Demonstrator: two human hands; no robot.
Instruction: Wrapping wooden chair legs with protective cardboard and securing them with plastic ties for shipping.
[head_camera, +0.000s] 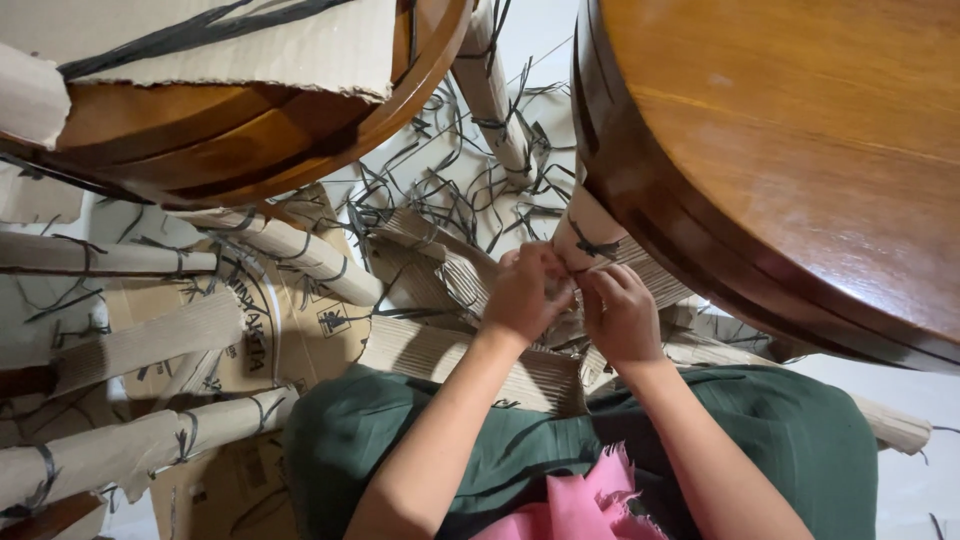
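Nearest, a green garment (780, 440) and pink cloth (585, 505) are draped across the lap. Above them, the left hand (527, 295) and right hand (622, 315) are pinched on corrugated cardboard wrapping (655, 272) around a table leg (590, 238), held taut at its black tie (595, 247). Beyond, cut black strips (450, 170) are scattered under the wooden tabletop (800, 150). No containers are seen.

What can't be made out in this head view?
- What the fingertips pinch: hidden by the left hand and right hand at the wrapped leg.
- Upper part of that leg: hidden under the tabletop.
- Second tabletop: cut off by the top edge and partly covered by cardboard.
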